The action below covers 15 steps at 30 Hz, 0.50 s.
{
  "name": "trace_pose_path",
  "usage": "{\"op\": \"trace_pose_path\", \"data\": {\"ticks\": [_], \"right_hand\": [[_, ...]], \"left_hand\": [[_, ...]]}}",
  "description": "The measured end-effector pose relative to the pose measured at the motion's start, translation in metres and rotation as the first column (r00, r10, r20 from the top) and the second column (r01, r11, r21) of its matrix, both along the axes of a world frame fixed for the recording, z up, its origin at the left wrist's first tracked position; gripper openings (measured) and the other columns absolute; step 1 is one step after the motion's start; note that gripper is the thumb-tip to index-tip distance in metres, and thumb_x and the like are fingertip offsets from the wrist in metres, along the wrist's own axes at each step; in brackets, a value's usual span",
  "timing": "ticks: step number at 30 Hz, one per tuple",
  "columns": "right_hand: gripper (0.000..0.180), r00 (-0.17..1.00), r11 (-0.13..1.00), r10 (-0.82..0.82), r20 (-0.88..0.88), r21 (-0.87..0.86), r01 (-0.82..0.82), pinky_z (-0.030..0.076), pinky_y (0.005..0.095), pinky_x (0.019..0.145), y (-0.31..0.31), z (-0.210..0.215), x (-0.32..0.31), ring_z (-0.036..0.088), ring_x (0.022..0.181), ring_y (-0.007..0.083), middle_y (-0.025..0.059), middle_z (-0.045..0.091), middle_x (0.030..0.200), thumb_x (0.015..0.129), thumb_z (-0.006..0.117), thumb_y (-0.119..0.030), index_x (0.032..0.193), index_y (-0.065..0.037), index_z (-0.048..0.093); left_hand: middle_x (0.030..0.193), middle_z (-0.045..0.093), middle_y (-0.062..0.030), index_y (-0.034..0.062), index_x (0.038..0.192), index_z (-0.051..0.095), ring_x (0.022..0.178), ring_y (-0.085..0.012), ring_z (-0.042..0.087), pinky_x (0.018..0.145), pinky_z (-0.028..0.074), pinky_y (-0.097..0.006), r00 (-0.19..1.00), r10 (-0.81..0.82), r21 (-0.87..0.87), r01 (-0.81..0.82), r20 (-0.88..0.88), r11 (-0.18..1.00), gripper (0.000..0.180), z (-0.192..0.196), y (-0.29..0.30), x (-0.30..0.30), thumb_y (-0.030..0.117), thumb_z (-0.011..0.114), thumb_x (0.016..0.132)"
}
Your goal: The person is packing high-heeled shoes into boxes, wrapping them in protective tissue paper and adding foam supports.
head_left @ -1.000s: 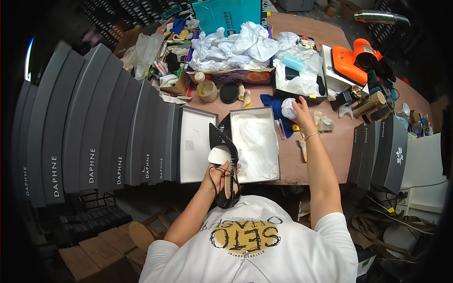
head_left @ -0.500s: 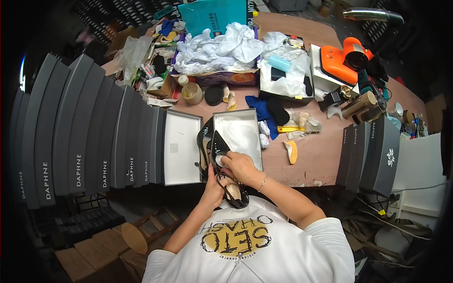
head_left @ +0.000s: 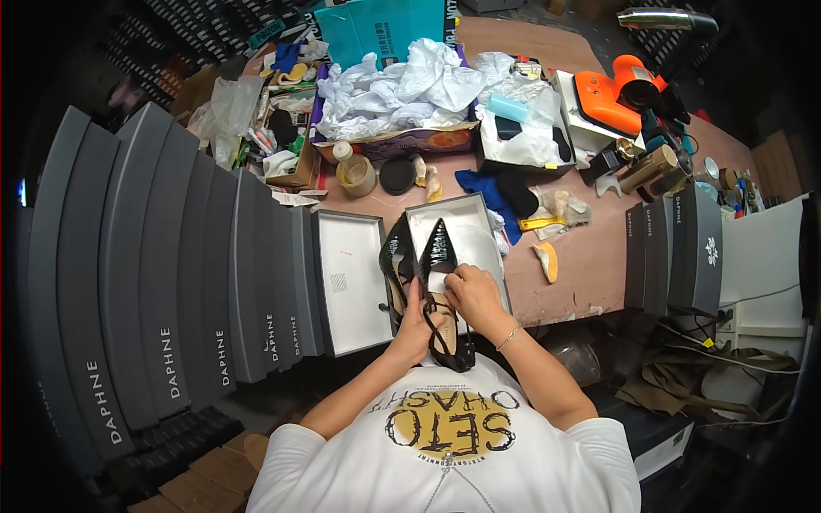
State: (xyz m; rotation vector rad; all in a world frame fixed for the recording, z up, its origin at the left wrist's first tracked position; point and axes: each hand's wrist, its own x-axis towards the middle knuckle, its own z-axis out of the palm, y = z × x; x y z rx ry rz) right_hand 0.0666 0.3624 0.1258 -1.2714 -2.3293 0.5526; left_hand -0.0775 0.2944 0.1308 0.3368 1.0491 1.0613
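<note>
My left hand (head_left: 416, 323) and right hand (head_left: 473, 295) clutch two glossy black shoes (head_left: 428, 265) together over the open box (head_left: 479, 224); a loosened grasp could drop one.

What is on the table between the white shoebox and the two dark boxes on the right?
In the head view, a small yellow insole piece lies on the bare brown table between them.

The single view came from a camera on my head, facing steeply down over my chest onto the workbench (head_left: 590, 265). It sat close to my left hand (head_left: 415, 321) and right hand (head_left: 475, 295), which entered from the lower edge. The fisheye lens bent the stacked grey boxes (head_left: 162, 282) at the left rim. No second view overlapped it.
</note>
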Motion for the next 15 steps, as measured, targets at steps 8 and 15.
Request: {"op": "trace_pose_path", "data": {"ticks": [8, 15], "right_hand": [[0.073, 0.722, 0.732, -0.498, -0.480, -0.679, 0.054, 0.050, 0.0321, 0.081, -0.024, -0.001, 0.014, 0.060, 0.097, 0.0237, 0.0197, 0.056, 0.116, 0.081, 0.074, -0.022, 0.137, 0.001, 0.032], [0.056, 0.630, 0.661, -0.611, -0.479, -0.747, 0.073, 0.052, 0.0277, 0.074, -0.002, -0.012, 0.075, 0.062, 0.091, 0.0177, 0.0145, 0.059, 0.110, 0.080, 0.073, -0.009, 0.125, 0.003, 0.041]], "left_hand": [[0.128, 0.047, -0.0126, 0.0113, 0.150, 0.007, 0.116, -0.0201, 0.050, 0.095, 0.045, -0.032, 0.982, -0.061, 0.051, 0.052, 0.179, 0.997, 0.085, 0.001, 0.010, 0.002, -0.004, 0.050, 0.078], [0.127, 0.049, -0.0187, 0.0073, 0.150, -0.009, 0.116, -0.0211, 0.052, 0.097, 0.042, -0.032, 0.908, -0.361, 0.268, 0.410, -0.214, 0.872, 0.092, -0.017, 0.034, 0.055, 0.005, 0.060, 0.089]]}}
